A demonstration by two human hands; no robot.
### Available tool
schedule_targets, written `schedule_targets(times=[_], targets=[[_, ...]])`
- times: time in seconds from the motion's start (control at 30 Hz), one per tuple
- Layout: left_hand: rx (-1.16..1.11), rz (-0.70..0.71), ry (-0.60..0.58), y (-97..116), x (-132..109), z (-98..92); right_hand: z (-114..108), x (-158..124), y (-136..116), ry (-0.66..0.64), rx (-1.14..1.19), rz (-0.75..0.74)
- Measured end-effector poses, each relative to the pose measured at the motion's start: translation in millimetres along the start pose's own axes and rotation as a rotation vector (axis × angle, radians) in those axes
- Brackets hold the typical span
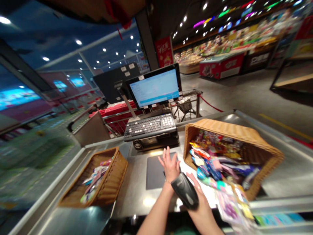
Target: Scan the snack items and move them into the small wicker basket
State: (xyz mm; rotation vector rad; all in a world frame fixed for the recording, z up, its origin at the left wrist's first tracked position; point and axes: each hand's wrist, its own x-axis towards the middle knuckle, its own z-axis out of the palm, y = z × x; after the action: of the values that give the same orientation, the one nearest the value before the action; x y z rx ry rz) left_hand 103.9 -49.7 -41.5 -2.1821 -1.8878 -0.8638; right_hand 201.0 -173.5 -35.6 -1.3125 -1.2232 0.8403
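My left hand [169, 165] hovers open, fingers spread, over the dark scanner pad [154, 172] set in the steel counter. My right hand [199, 200] is closed round a black handheld barcode scanner [184, 190], held just beside the left wrist. Right of both hands a large wicker basket [244, 133] lies tilted toward me, full of colourful packets [215, 160], several spilling onto the counter near my right hand.
A smaller wicker basket [107, 189] with a few packets sits at the left. Behind the pad stand a keyboard [149, 126] and a lit till screen [155, 88]. Shopping trolleys [186, 104] and shop shelves [232, 39] lie beyond the counter.
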Motion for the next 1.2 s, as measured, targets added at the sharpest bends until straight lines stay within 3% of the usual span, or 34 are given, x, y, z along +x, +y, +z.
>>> schedule_targets(times=[0.37,0.8,1.2], targets=[[-0.009,0.065,0.029,5.8,-0.5,13.2,-19.2,1.8,-9.2,-0.184,-0.511,-0.194],[-0.013,0.17,0.151,15.1,-1.4,34.6,-25.8,2.8,-2.0,-0.149,-0.658,-0.225],[-0.094,0.26,0.198,30.8,-2.2,39.4,-30.9,4.7,-2.9,-0.059,-0.751,-0.272]])
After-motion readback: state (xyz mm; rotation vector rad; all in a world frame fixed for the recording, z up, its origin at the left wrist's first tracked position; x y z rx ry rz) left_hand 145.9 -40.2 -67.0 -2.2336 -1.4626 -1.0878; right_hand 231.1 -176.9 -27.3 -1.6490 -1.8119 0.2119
